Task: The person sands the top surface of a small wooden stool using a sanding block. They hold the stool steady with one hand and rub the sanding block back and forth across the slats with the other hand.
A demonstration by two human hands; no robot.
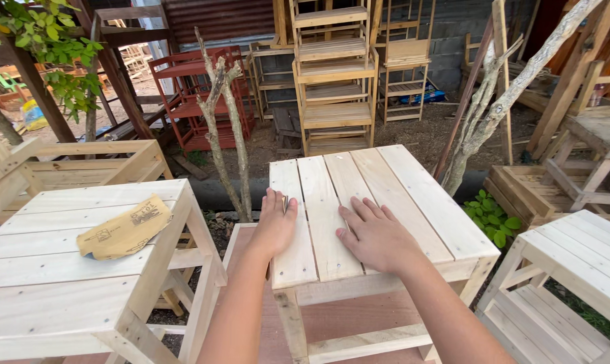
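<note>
A pale slatted wooden table (386,195) serves as the worktop at centre. A second, similar table (62,269) stands at nine o'clock, and a tall stack of bare shelf frames (335,74) rises at twelve o'clock. On the nine o'clock table lies a creased sheet of tan sandpaper (126,229). The right hand (375,236) rests flat on the worktop's slats, grip open, fingers spread. The left hand (276,222) lies on the leftmost slat, loosely closed around a small dark object (285,202), too small to identify.
</note>
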